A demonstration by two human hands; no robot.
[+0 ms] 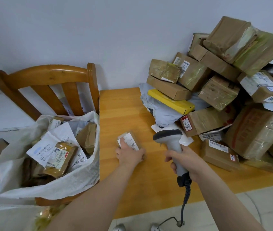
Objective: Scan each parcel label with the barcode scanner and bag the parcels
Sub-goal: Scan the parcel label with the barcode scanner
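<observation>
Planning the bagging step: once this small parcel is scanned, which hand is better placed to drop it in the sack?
Left, probably. The left hand holds the small parcel, and the white sack on the chair sits on that side. The right hand is gripping the scanner.

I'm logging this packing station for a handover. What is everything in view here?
small parcel: one, brown with a white label, on the table
barcode scanner: one, grey, corded, above the table
parcel pile: many, mostly brown, on the table's right side
yellow box: one, yellow, in the pile
sack: one, white, on the chair, holding parcels
chair: one, wooden, left of the table
table: one, wooden, centre
left hand: holds the small parcel
right hand: grips the barcode scanner
</observation>
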